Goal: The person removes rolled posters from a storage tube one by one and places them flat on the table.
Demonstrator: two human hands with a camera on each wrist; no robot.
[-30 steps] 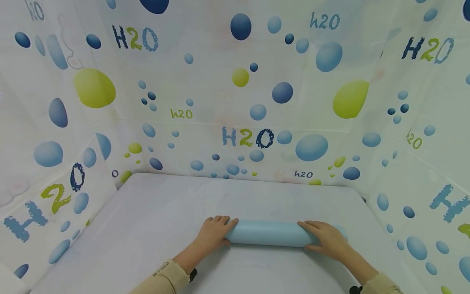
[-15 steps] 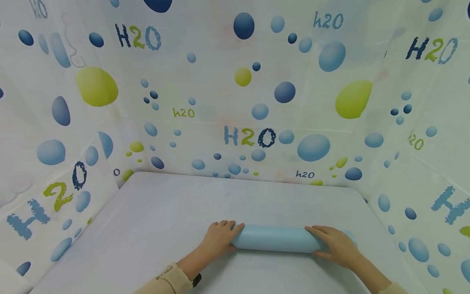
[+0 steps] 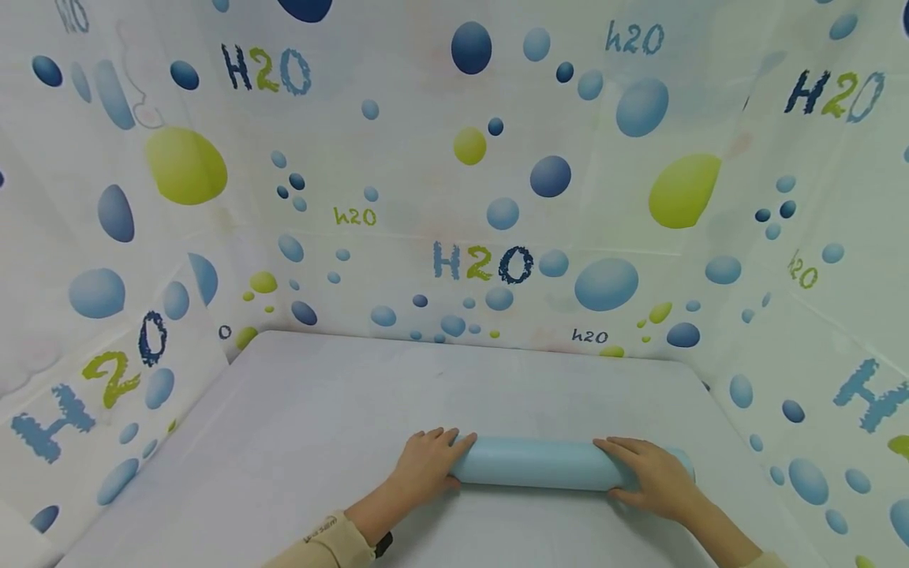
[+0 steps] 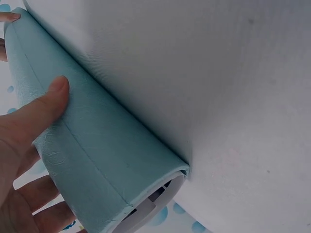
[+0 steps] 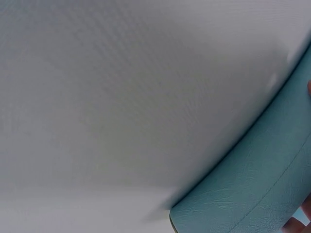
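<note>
A light blue cylinder point(image 3: 536, 464) with a leather-like cover lies across the white table, its long side toward me. My left hand point(image 3: 428, 467) holds it near the left end, and my right hand point(image 3: 656, 480) grips it near the right end. In the left wrist view the thumb point(image 4: 54, 101) presses on the near side while other fingers reach around underneath. A lengthwise seam runs along the cover. The cylinder's end shows a white ring point(image 4: 158, 206) with a dark hollow inside. Only a few right fingertips point(image 5: 294, 226) appear in the right wrist view.
The white table surface point(image 3: 341, 394) extends behind and beside the cylinder. White curtain-like walls point(image 3: 412, 173) printed with blue and green drops and "H2O" lettering enclose it at the back, left and right.
Both hands and the cylinder have shifted slightly to the right and toward me, mostly in the first half second. The hold on it looks the same.
</note>
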